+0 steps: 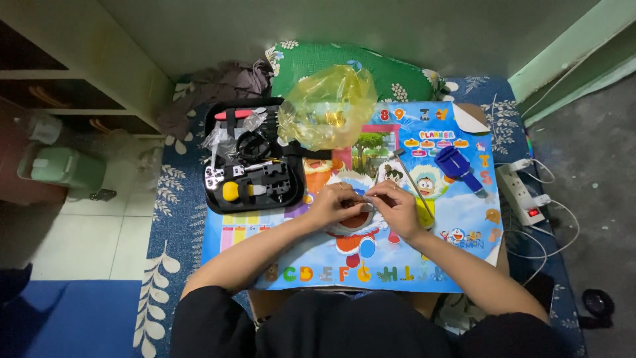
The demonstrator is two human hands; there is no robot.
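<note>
My left hand point(333, 203) and my right hand point(396, 207) meet over the middle of a colourful cartoon poster board point(457, 258). Both pinch a small silvery object point(366, 201) between their fingertips; it is too small to tell what it is. A black zip case of small tools point(253, 159) lies open just left of my left hand, with a yellow-handled tool and pliers in it. A blue cylindrical tool point(460, 168) lies on the poster to the right of my right hand. A thin metal rod with a small head point(409, 178) lies beside it.
A crumpled yellow plastic bag point(328, 106) sits behind the hands. A green floral cushion point(391, 76) and dark cloth point(215, 89) lie at the back. A white power strip with cables point(523, 192) is on the right. A green container point(66, 171) stands at left.
</note>
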